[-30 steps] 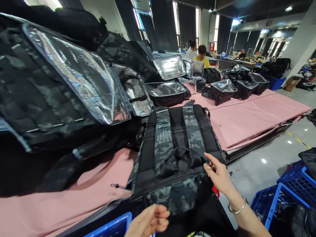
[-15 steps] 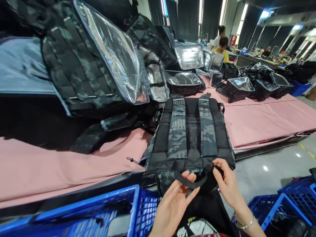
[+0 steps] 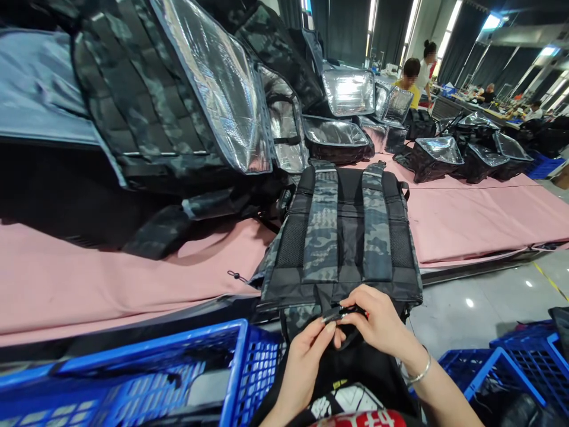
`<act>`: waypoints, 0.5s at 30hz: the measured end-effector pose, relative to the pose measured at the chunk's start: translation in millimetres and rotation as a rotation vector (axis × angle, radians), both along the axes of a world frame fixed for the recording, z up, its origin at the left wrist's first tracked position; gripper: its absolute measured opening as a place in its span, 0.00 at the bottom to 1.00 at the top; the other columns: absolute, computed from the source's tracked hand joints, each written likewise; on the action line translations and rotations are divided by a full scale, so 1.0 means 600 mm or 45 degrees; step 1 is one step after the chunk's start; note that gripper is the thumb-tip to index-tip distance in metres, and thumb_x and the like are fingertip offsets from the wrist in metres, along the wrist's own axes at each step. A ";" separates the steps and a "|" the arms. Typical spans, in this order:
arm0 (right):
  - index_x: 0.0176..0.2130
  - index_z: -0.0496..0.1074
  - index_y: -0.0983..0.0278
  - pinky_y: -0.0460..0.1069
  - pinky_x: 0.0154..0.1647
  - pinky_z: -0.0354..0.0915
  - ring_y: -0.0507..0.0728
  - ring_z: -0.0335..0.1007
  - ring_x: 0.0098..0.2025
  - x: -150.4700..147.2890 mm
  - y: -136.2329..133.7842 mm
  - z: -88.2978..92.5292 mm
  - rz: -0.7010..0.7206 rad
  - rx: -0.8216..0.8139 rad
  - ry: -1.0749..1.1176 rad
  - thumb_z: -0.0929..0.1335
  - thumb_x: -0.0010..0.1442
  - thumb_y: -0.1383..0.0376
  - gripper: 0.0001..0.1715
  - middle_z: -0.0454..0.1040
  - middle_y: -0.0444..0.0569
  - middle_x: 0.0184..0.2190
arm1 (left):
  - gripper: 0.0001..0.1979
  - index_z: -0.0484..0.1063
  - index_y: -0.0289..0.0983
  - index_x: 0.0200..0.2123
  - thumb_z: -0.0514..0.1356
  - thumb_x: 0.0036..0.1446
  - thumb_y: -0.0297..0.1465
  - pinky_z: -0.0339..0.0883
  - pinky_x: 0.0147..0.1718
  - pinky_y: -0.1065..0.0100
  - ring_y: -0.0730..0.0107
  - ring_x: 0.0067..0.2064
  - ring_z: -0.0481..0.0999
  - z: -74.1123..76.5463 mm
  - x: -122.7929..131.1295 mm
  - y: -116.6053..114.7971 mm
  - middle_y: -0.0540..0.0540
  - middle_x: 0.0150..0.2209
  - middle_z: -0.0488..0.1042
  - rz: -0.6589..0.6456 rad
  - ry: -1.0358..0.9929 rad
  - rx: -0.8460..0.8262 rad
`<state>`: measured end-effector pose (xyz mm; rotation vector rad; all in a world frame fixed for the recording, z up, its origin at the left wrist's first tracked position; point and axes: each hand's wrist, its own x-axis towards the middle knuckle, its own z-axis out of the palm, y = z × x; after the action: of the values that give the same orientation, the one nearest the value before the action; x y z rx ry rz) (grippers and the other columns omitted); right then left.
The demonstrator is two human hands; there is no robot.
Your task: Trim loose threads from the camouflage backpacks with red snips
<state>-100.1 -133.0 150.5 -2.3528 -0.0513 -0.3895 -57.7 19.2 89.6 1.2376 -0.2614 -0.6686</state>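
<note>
My right hand point(image 3: 377, 323) has come across; both hands are pinching shut the camouflage backpack's point(image 3: 342, 237) black webbing handle point(image 3: 340, 313), left hand point(image 3: 311, 350) keeping it flat

A camouflage backpack point(image 3: 342, 237) lies straps-up on the near edge of a pink table point(image 3: 466, 219). At its near end the left hand point(image 3: 306, 356) and right hand point(image 3: 377, 323) meet, fingertips pinching its black carry strap point(image 3: 340, 312). A blue crate point(image 3: 146, 379) sits near left; open silver-lined bags point(image 3: 338, 139) stand farther back.

Camouflage backpack point(image 3: 342, 237) flat on pink table edge, straps up, black handle point(image 3: 340, 312) pinched.
</note>
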 end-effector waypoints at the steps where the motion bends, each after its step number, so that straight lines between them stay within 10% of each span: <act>1: 0.35 0.68 0.66 0.44 0.36 0.58 0.50 0.63 0.35 0.000 -0.003 0.000 -0.017 -0.013 -0.010 0.66 0.57 0.69 0.02 0.68 0.45 0.32 | 0.15 0.69 0.31 0.31 0.56 0.54 0.40 0.58 0.36 0.69 0.70 0.31 0.65 0.002 0.000 0.000 0.46 0.26 0.67 -0.006 0.015 0.001; 15: 0.33 0.68 0.66 0.46 0.35 0.59 0.51 0.63 0.34 -0.007 0.001 -0.002 -0.019 -0.150 -0.055 0.64 0.59 0.68 0.04 0.68 0.47 0.31 | 0.14 0.69 0.31 0.31 0.56 0.55 0.39 0.58 0.38 0.70 0.70 0.33 0.66 -0.005 -0.002 -0.001 0.47 0.26 0.66 -0.007 0.032 -0.009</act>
<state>-104.3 -132.6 149.5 -2.4620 -0.0793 -0.4554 -58.7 18.9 86.5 1.2210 -0.2458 -0.6869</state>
